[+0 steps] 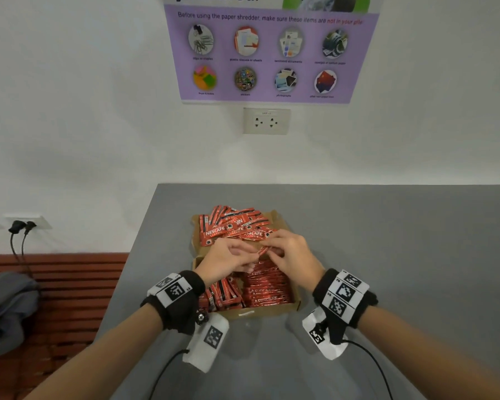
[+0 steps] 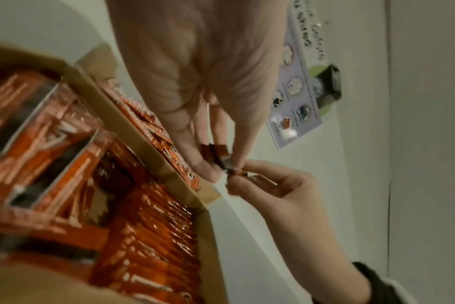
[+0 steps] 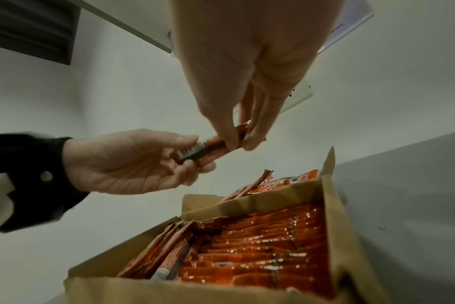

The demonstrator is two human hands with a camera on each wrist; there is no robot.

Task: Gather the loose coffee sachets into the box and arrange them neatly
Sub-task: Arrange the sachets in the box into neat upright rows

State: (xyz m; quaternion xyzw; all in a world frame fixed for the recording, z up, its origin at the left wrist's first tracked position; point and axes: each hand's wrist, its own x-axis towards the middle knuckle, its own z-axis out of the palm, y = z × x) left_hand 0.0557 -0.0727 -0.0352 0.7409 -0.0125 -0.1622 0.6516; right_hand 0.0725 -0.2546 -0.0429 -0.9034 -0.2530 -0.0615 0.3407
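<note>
An open cardboard box (image 1: 260, 310) stands on the grey table (image 1: 387, 241). Red coffee sachets (image 1: 267, 287) lie in neat rows in its near part, and more stand on edge at the near left. A loose pile of sachets (image 1: 234, 226) lies across the far flap. Above the box, my left hand (image 1: 250, 256) and right hand (image 1: 273, 252) both pinch a small bundle of sachets (image 1: 262, 251). The right wrist view shows the bundle (image 3: 208, 147) lying across the left fingers (image 3: 190, 168), with the right hand (image 3: 238, 142) pinching its other end. The left wrist view shows the left hand (image 2: 225, 164) pinching the bundle (image 2: 216, 153).
The table's left edge (image 1: 133, 255) runs beside a red slatted bench (image 1: 70, 284) holding a grey bag (image 1: 9, 307). Two plugs with cables (image 1: 20, 229) hang from a low wall socket. A purple poster (image 1: 269, 53) and another socket (image 1: 266, 121) are on the wall behind.
</note>
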